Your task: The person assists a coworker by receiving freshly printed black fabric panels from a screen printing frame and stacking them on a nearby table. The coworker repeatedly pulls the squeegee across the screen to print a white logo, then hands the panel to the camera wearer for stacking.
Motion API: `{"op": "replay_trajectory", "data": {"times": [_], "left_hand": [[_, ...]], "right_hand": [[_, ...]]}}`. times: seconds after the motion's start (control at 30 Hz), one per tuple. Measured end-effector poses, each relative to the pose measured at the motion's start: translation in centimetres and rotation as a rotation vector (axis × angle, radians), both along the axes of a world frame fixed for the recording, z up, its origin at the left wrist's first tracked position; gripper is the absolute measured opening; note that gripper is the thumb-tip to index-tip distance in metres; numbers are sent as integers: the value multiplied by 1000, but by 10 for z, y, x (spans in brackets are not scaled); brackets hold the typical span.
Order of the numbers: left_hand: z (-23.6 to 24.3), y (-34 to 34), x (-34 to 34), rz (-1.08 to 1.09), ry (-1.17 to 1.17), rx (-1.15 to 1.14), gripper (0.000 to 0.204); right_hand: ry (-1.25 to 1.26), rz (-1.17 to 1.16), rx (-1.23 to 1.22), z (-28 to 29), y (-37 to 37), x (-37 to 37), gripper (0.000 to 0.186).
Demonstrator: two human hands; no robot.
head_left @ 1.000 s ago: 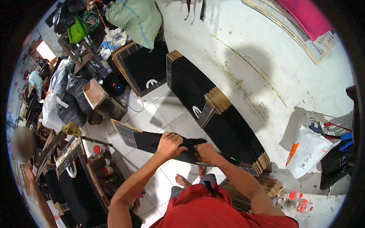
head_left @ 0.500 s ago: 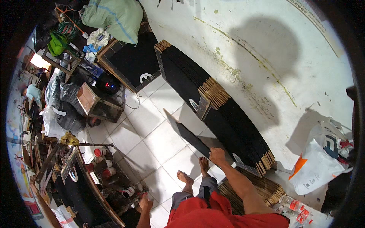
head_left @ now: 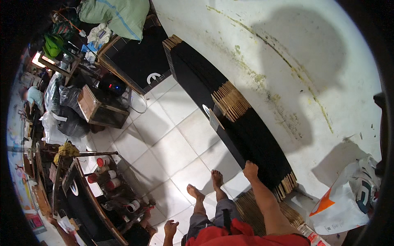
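Observation:
My right hand [head_left: 250, 169] grips the edge of a black board [head_left: 227, 142], standing on edge against the front of a long stack of similar boards [head_left: 268, 149]. That stack has layered wooden ends and middle pieces and leans by the white wall [head_left: 312, 49]. My left hand [head_left: 170, 228] hangs low over the white tiles, fingers apart and holding nothing. Beside my feet at the right lies a lower stack of wooden-edged boards [head_left: 256, 211].
Bottles [head_left: 113, 183] and curved black boards [head_left: 84, 209] crowd the lower left. A wooden box [head_left: 102, 110], stuffed bags [head_left: 72, 123] and an upright panel [head_left: 135, 61] fill the upper left. A white bag [head_left: 340, 205] sits right. A co-worker [head_left: 35, 95] is far left.
My left hand let go of the board and dropped down-left. My right hand swung the board from crosswise over to the right, alongside the tall stack.

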State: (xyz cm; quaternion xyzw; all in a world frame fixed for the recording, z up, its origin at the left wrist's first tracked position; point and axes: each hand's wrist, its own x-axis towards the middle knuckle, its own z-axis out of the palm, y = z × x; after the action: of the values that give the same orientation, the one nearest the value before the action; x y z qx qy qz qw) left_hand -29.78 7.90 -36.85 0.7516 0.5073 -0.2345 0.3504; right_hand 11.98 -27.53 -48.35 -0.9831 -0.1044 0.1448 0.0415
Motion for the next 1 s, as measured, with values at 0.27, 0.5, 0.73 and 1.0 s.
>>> {"op": "replay_trajectory", "data": {"times": [0.27,0.5,0.73,1.0], "left_hand": [[0,-6,35,135,-91,-102,45],[-18,2,-23,31,74,-80,46],[-19,3,-37,187,7,-165,43],[-22,5,-13,114,20,-86,41]], "right_hand": [[-18,-3,-82,14,-8,30,12],[-92,-47,-148,0,-19,39,13],[-109,-14,-189,0,-18,43,14],[-80,-50,-173,14,-13,45,11]]}}
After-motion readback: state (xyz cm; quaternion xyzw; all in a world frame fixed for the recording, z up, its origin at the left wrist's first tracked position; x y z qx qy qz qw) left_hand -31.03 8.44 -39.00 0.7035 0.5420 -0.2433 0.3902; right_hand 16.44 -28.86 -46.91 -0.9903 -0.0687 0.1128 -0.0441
